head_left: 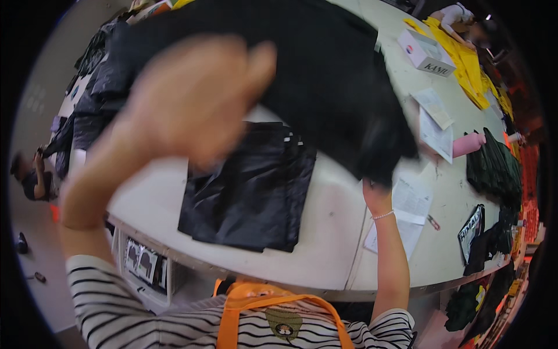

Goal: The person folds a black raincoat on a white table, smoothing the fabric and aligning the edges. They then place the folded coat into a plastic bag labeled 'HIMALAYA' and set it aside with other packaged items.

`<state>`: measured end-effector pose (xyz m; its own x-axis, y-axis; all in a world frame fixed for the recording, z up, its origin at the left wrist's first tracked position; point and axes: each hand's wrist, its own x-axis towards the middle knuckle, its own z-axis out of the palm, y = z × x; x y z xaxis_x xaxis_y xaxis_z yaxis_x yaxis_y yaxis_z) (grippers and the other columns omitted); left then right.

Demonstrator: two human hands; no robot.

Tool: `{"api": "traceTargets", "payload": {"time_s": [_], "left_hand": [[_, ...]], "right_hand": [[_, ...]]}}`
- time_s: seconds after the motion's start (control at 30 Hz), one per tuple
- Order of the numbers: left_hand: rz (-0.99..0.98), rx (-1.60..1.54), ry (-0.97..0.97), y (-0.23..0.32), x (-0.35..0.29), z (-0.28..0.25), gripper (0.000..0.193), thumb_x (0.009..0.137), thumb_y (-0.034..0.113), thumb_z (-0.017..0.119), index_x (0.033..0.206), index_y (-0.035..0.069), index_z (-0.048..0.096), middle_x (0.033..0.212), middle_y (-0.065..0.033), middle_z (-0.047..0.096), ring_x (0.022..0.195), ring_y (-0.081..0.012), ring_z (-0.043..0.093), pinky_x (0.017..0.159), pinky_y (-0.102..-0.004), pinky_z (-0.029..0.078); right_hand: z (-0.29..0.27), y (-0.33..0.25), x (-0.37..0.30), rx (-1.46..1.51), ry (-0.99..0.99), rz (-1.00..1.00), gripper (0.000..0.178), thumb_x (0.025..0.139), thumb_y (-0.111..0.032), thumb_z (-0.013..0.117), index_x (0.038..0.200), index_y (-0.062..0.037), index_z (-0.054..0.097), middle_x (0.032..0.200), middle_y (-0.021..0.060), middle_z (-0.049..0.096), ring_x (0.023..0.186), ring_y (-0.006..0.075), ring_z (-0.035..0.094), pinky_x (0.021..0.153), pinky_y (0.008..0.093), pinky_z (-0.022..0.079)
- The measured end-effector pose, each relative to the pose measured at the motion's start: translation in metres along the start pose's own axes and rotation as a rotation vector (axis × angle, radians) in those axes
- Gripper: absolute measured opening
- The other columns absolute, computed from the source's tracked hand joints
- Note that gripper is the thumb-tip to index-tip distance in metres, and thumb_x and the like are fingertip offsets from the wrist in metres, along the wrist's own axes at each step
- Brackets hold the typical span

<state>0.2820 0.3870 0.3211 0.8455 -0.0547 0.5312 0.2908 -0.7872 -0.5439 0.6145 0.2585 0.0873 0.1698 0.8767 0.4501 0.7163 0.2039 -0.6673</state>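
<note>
A large black cloth (325, 75) spreads across the upper middle of the view, lifted over the table, its right end hanging down and blurred. My right hand (376, 193) grips that hanging end, and the cloth covers most of its fingers. My left hand (197, 99) is raised in front of the cloth's left part. It is smeared by motion, so its fingers cannot be read. Below the cloth, a folded dark shiny garment (247, 198) lies flat on the white table (334, 215), between my two arms.
Right of my right arm are printed papers (407, 203), more sheets (436, 131), a pink bottle (468, 143) and a dark garment pile (494, 166). A white box (426, 53) stands farther back by yellow fabric (459, 58). One person (38, 177) is at far left, another (453, 16) at far right.
</note>
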Motion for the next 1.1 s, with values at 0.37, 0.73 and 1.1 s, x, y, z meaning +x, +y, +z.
{"api": "traceTargets", "payload": {"time_s": [0.37,0.73,1.1], "left_hand": [[-0.596,-0.752,-0.491,0.304,-0.287,0.015,0.015,0.069,0.017,0.063,0.07,0.002,0.065,0.118,-0.0201,0.058,0.107,-0.0318,0.054,0.093,-0.0387,0.044],[-1.709,-0.796,-0.276,0.19,-0.405,0.064,0.071,0.081,0.04,0.066,0.124,-0.012,0.045,0.125,-0.0296,0.047,0.118,-0.041,0.044,0.101,-0.0433,0.035],[-1.992,-1.13,-0.082,0.161,-0.416,0.081,0.083,0.077,0.036,0.075,0.133,-0.012,0.036,0.126,-0.0238,0.05,0.117,-0.026,0.049,0.098,-0.0334,0.038]], "right_hand": [[0.133,-0.076,-0.157,-0.034,-0.336,0.401,0.051,0.086,-0.025,0.063,0.125,0.0032,0.047,0.129,0.0228,0.047,0.12,0.037,0.045,0.101,0.041,0.037],[0.21,-0.092,-0.144,-0.44,-0.205,0.737,0.072,0.085,-0.054,0.052,0.142,-0.0117,0.035,0.119,0.0244,0.046,0.108,0.0405,0.045,0.096,0.0422,0.038],[0.2,-0.087,-0.129,-0.348,-0.21,0.651,0.089,0.08,-0.052,0.062,0.138,0.0065,0.03,0.121,0.0317,0.047,0.111,0.0431,0.048,0.097,0.0426,0.039]]}}
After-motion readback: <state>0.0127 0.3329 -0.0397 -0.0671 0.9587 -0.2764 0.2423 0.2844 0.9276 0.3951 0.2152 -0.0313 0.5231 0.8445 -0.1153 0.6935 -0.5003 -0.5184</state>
